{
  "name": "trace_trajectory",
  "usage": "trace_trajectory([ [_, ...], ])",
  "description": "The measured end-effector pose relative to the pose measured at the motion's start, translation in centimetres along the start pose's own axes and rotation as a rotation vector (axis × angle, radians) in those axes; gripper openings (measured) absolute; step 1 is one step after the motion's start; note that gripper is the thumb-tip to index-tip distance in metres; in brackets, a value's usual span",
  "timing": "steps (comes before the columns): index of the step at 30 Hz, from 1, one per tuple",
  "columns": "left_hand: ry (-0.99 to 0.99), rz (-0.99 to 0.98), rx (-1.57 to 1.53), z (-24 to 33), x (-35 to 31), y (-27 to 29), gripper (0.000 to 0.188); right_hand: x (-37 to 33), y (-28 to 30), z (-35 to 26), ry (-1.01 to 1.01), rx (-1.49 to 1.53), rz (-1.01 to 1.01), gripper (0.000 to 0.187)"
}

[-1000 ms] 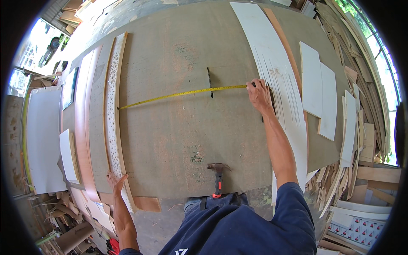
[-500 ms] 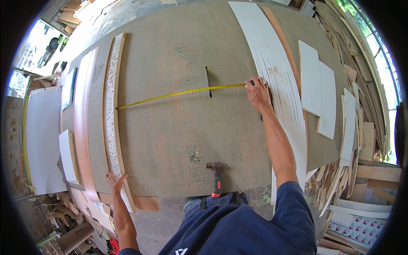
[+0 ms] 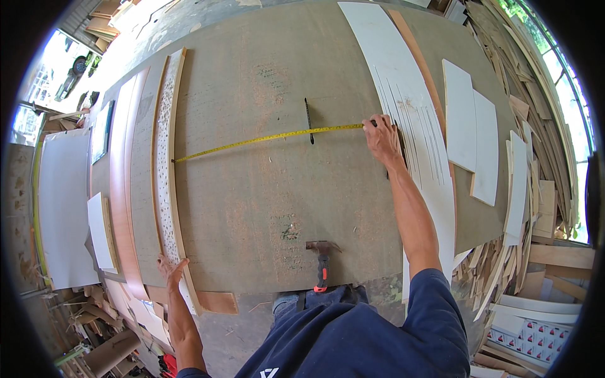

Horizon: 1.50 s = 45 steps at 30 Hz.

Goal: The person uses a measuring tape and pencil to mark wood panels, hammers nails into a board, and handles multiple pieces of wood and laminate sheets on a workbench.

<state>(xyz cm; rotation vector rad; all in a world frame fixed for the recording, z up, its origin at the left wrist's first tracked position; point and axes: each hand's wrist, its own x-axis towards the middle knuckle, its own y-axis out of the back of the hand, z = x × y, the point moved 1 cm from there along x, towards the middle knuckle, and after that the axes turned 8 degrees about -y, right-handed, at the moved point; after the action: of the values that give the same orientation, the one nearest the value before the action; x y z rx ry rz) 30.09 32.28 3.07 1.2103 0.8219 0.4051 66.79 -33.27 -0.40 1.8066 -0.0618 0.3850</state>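
Across the large brown board [image 3: 239,208] runs a yellow tape measure [image 3: 252,138], pulled out. Its far-left end meets the edge of a long narrow wooden board [image 3: 167,120] with a speckled white face. My right hand [image 3: 381,138] is closed around the tape's case, mostly hidden by the fingers, beside a long white panel [image 3: 409,120]. At the near end of the narrow board, my left hand [image 3: 172,269] grips it, thumb on one side and fingers on the other. Under the tape lies a slim dark pencil-like stick [image 3: 309,116]. A hammer [image 3: 322,261] with a black and red handle rests near my body.
White offcuts [image 3: 458,116] lie at the right, beyond a thin brown strip [image 3: 435,94]. At the left are a pinkish-brown panel [image 3: 126,157] and a small white piece [image 3: 101,230]. Wood scraps [image 3: 529,75] pile up along the right side.
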Motion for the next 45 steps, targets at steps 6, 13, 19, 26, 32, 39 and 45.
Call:
trace_trajectory([
  [6,0.008,-0.004,0.008,0.2,-0.2,0.0,0.129,0.0,-0.1,-0.1,0.010,-0.022,0.007,0.021],
  [13,-0.009,-0.004,0.008,-0.2,0.0,0.0,0.129,0.0,0.2,-0.2,0.008,-0.016,0.010,0.021],
  [19,0.000,-0.011,-0.004,0.6,-0.4,0.3,0.129,0.1,0.7,-0.6,0.009,0.005,0.002,0.020],
  [26,-0.003,0.017,-0.018,-0.6,0.2,-0.2,0.126,0.2,0.1,-0.4,0.006,0.034,0.006,0.019],
  [32,-0.007,0.012,0.010,-0.6,0.4,-0.2,0.127,-0.1,-0.6,-0.2,0.006,0.014,0.016,0.020],
  [39,-0.029,0.034,0.024,-0.8,0.5,-0.5,0.127,0.0,-0.2,0.1,-0.003,0.007,-0.007,0.022],
  [45,-0.018,0.080,0.025,0.7,-0.5,0.3,0.127,0.2,1.7,-0.8,-0.018,0.005,-0.027,0.022],
])
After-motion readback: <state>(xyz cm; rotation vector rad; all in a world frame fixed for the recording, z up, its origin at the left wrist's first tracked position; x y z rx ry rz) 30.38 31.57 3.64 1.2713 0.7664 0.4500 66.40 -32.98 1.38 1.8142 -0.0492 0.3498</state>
